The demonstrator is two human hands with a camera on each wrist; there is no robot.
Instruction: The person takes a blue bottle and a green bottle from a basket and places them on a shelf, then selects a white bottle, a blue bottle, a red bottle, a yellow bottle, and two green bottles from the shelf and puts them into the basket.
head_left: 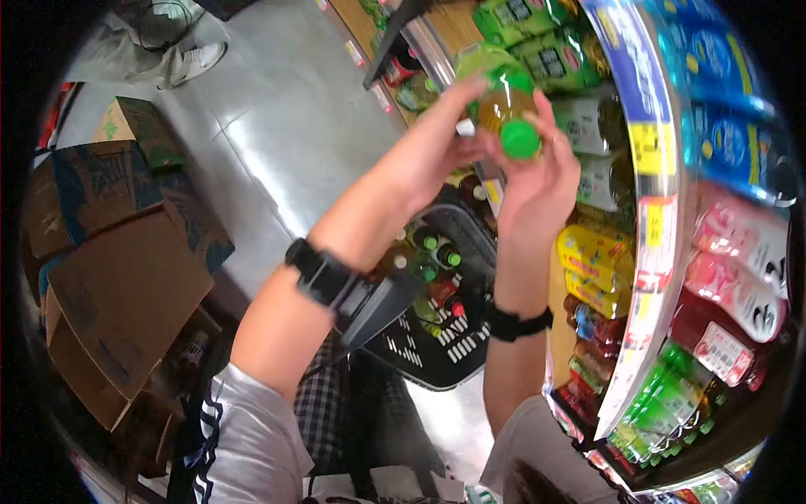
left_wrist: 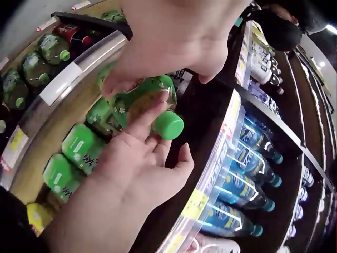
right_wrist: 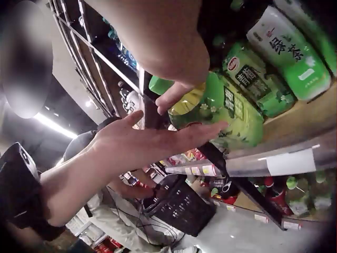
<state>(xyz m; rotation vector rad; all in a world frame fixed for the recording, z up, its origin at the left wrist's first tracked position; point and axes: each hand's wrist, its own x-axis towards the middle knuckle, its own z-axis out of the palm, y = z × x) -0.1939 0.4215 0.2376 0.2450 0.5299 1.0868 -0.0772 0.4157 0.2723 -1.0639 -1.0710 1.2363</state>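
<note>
In the head view, a bottle of green tea (head_left: 504, 105) with a bright green cap (head_left: 520, 139) is held between both hands in front of the shelf. My left hand (head_left: 449, 134) holds its body, with the fingers lying along the side in the right wrist view. My right hand (head_left: 541, 181) has its fingers about the neck, close below the cap. Seen from the left wrist, the right index finger rests against the label and the thumb stands apart. The label (right_wrist: 234, 108) shows from the right wrist, green with dark lettering.
A black basket (head_left: 395, 340) with several bottles is below my forearms. Green bottles (right_wrist: 258, 79) stand on the shelf beside the held one; blue ones (left_wrist: 247, 158) and pink ones (head_left: 726, 281) fill another shelf. Cardboard boxes (head_left: 126, 294) sit at left. Another person's shoe (head_left: 201, 63) is on the floor.
</note>
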